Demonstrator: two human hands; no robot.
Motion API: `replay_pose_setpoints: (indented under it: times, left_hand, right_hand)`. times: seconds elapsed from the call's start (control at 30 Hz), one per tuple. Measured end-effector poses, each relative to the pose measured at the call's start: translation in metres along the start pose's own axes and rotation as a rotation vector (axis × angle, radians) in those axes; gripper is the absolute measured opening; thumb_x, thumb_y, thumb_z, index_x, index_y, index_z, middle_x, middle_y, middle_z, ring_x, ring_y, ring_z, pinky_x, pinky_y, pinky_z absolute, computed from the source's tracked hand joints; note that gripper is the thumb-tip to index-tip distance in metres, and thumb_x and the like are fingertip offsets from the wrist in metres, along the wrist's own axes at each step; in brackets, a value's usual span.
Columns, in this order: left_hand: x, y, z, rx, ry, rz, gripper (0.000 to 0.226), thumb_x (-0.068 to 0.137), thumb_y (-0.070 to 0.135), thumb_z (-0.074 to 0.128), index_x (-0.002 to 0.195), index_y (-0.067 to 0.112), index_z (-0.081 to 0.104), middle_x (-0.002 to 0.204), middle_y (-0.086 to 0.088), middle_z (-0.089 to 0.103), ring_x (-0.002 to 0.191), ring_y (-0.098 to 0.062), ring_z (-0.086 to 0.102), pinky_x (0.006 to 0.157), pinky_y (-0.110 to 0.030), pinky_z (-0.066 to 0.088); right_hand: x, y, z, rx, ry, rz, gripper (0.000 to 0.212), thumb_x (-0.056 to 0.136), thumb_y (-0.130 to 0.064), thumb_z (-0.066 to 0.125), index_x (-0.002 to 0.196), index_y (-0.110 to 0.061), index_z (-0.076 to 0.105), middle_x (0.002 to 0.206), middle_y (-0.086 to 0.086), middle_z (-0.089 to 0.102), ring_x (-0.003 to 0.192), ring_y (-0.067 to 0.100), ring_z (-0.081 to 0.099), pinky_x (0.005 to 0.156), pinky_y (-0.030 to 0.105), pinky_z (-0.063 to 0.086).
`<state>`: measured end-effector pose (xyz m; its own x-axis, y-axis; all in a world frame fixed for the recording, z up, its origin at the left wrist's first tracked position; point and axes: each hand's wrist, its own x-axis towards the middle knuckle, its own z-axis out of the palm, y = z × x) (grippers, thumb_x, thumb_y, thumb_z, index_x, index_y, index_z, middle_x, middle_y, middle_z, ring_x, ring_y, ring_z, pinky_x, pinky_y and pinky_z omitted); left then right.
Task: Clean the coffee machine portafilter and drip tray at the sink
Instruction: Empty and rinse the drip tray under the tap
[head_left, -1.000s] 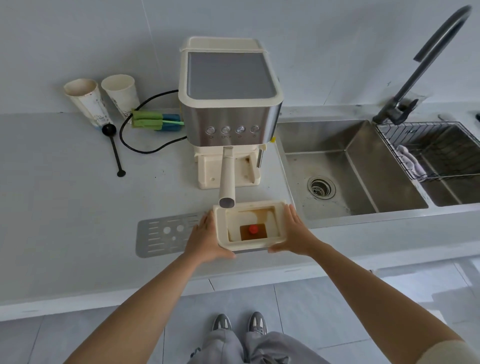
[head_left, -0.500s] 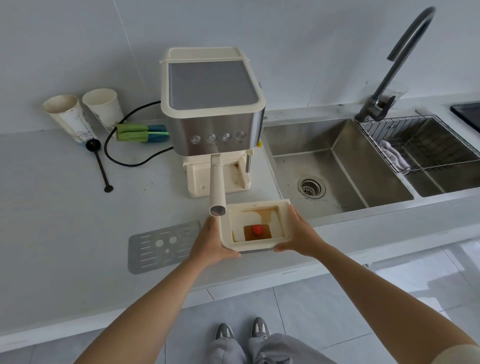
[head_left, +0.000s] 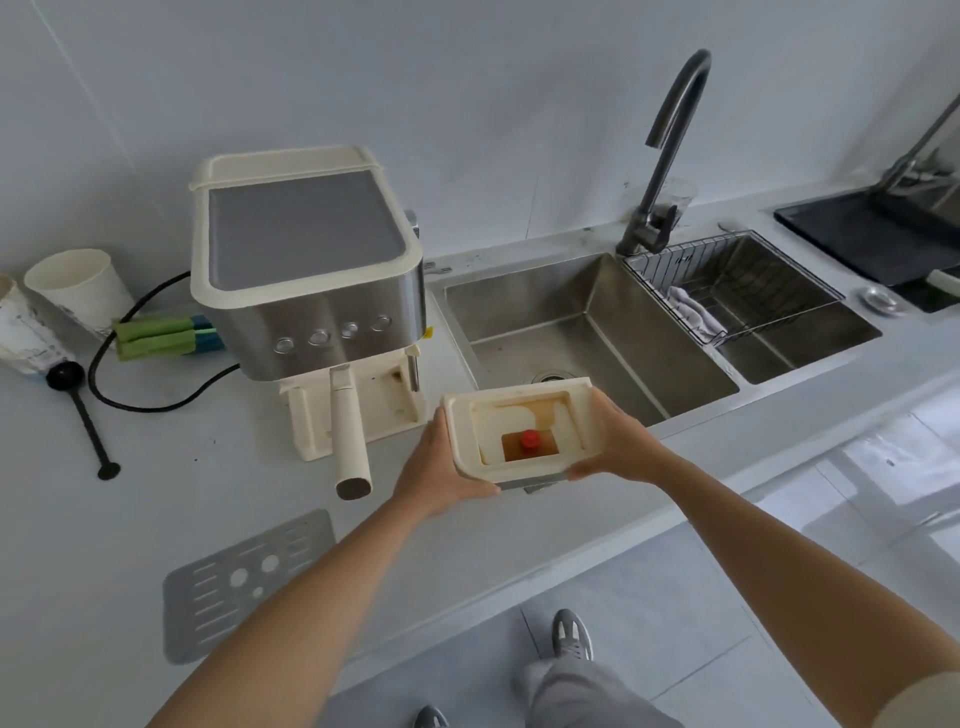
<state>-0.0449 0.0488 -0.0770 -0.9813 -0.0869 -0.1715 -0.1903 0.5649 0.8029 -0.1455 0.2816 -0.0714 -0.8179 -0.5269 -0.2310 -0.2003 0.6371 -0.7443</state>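
Note:
A cream drip tray (head_left: 462, 415) with brown liquid and a red float inside hangs above the counter's front edge, just left of the sink (head_left: 587, 338). My left hand (head_left: 436, 462) grips its left side and my right hand (head_left: 618, 441) grips its right side. The cream and steel coffee machine (head_left: 306, 275) stands on the counter to the left. Its portafilter handle (head_left: 348, 441) sticks out toward me from under the buttons. The tray's metal grate (head_left: 244, 582) lies flat on the counter near the front edge.
A dark curved tap (head_left: 670, 150) rises behind the sink. A wire basket (head_left: 727, 280) with a cloth sits over the second basin. Two paper cups (head_left: 78, 291), a black scoop (head_left: 83, 410), green sponges (head_left: 156, 338) and the power cord lie left of the machine.
Both hands have carried the drip tray up off the counter and to the right, from in front of the machine toward the sink. The view has turned right as well.

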Motion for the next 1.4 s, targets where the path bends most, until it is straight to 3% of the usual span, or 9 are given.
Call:
replay_pose_setpoints:
  times: [0.13, 0.27, 0.4, 0.67, 0.83, 0.97, 1.1, 1.27, 1.4]
  left_hand:
    - [0.034, 0.025, 0.016, -0.025, 0.008, -0.026, 0.102, 0.047, 0.039, 0.086, 0.13, 0.033, 0.028, 0.126, 0.008, 0.047, 0.114, -0.014, 0.05, 0.087, -0.036, 0.053]
    - [0.076, 0.058, 0.031, -0.052, 0.052, -0.033, 0.094, 0.059, 0.023, 0.085, 0.133, 0.025, 0.028, 0.116, 0.012, 0.046, 0.106, -0.009, 0.048, 0.075, -0.017, 0.045]
    - [0.119, 0.09, 0.047, -0.078, 0.085, -0.088, 0.094, 0.062, 0.02, 0.084, 0.136, 0.028, 0.026, 0.112, 0.014, 0.047, 0.104, -0.01, 0.048, 0.081, -0.026, 0.043]
    - [0.178, 0.142, 0.075, -0.126, 0.161, -0.222, 0.099, 0.065, 0.019, 0.082, 0.143, 0.024, 0.021, 0.119, 0.015, 0.043, 0.113, -0.009, 0.042, 0.096, -0.03, 0.039]
    - [0.196, 0.154, 0.076, -0.143, 0.181, -0.272, 0.1, 0.068, 0.017, 0.081, 0.145, 0.026, 0.019, 0.119, 0.018, 0.043, 0.114, -0.007, 0.042, 0.091, -0.023, 0.034]
    - [0.206, 0.154, 0.069, -0.114, 0.193, -0.281, 0.098, 0.068, 0.021, 0.081, 0.145, 0.027, 0.021, 0.124, 0.015, 0.043, 0.116, -0.006, 0.04, 0.095, -0.025, 0.034]
    - [0.212, 0.154, 0.058, -0.07, 0.199, -0.292, 0.096, 0.068, 0.025, 0.08, 0.145, 0.027, 0.022, 0.129, 0.011, 0.047, 0.12, -0.01, 0.041, 0.099, -0.031, 0.036]
    - [0.223, 0.16, 0.045, -0.013, 0.18, -0.282, 0.083, 0.074, 0.026, 0.076, 0.142, 0.026, 0.028, 0.127, 0.008, 0.048, 0.114, -0.01, 0.042, 0.092, -0.027, 0.037]
    - [0.236, 0.167, 0.036, 0.024, 0.175, -0.301, 0.079, 0.077, 0.033, 0.072, 0.142, 0.025, 0.029, 0.131, 0.007, 0.048, 0.124, -0.017, 0.045, 0.093, -0.026, 0.037]
  right_hand:
    - [0.02, 0.015, -0.041, 0.014, -0.017, 0.009, 0.096, 0.049, -0.036, 0.087, 0.13, -0.023, 0.037, 0.121, -0.002, 0.051, 0.111, 0.02, 0.056, 0.089, 0.041, 0.055]
    - [0.053, 0.034, -0.083, 0.008, -0.022, 0.012, 0.094, 0.053, -0.02, 0.087, 0.131, -0.024, 0.035, 0.117, -0.007, 0.052, 0.109, 0.016, 0.054, 0.092, 0.037, 0.05]
    - [0.088, 0.057, -0.129, 0.053, -0.051, 0.015, 0.09, 0.055, -0.02, 0.086, 0.129, -0.032, 0.037, 0.113, -0.01, 0.056, 0.109, 0.015, 0.055, 0.093, 0.038, 0.049]
    - [0.135, 0.083, -0.204, 0.065, -0.116, -0.025, 0.074, 0.063, -0.013, 0.082, 0.126, -0.021, 0.044, 0.103, -0.009, 0.056, 0.101, 0.015, 0.053, 0.092, 0.031, 0.041]
    - [0.149, 0.091, -0.218, 0.121, -0.145, -0.038, 0.069, 0.065, -0.014, 0.081, 0.124, -0.021, 0.047, 0.097, -0.013, 0.057, 0.096, 0.011, 0.054, 0.086, 0.027, 0.04]
    - [0.158, 0.098, -0.215, 0.23, -0.169, 0.01, 0.065, 0.065, -0.015, 0.081, 0.122, -0.018, 0.05, 0.105, -0.005, 0.061, 0.1, 0.015, 0.058, 0.078, 0.021, 0.043]
    - [0.161, 0.096, -0.208, 0.335, -0.207, 0.037, 0.053, 0.068, -0.012, 0.08, 0.111, -0.021, 0.051, 0.092, -0.013, 0.058, 0.083, 0.0, 0.054, 0.063, 0.013, 0.039]
    - [0.17, 0.1, -0.201, 0.431, -0.228, 0.076, 0.044, 0.069, -0.014, 0.079, 0.106, -0.019, 0.057, 0.097, -0.005, 0.064, 0.087, 0.011, 0.06, 0.069, 0.018, 0.045]
    - [0.181, 0.103, -0.195, 0.523, -0.258, 0.135, 0.034, 0.072, -0.014, 0.076, 0.101, -0.014, 0.06, 0.105, 0.008, 0.065, 0.097, 0.023, 0.059, 0.087, 0.032, 0.048]
